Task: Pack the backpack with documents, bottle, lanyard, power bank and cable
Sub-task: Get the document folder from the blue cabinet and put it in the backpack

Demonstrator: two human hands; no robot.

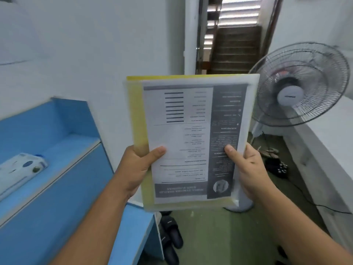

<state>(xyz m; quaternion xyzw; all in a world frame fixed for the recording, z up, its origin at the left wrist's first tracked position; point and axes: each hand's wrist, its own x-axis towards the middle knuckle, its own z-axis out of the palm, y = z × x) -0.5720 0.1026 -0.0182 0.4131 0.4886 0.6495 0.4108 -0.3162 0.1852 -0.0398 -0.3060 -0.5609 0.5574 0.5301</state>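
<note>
Two bare hands hold one clear document folder [191,138] upright in mid-air, over the green floor and not resting on anything. The left hand [140,167] grasps its lower left edge, thumb pressed flat on the front and the other fingers hidden behind; the right hand [248,169] grasps the lower right edge the same way, thumb on the dark side column of the page. The folder carries one printed sheet, seen upside down, with a yellow backing showing along its left and top edges. Below it, two dark slippers [170,238] lie on the floor beside the corner of the blue desk [57,197]. On that desk's raised shelf, near its left edge, lies one white and blue box-like item [21,169], too blurred to name. To the right, past the folder, stands one pedestal fan [298,85], its round base partly hidden behind the folder's lower right corner, with more dark footwear [277,165] near it. Farthest off, one wooden staircase [235,48] rises through a doorway.
</note>
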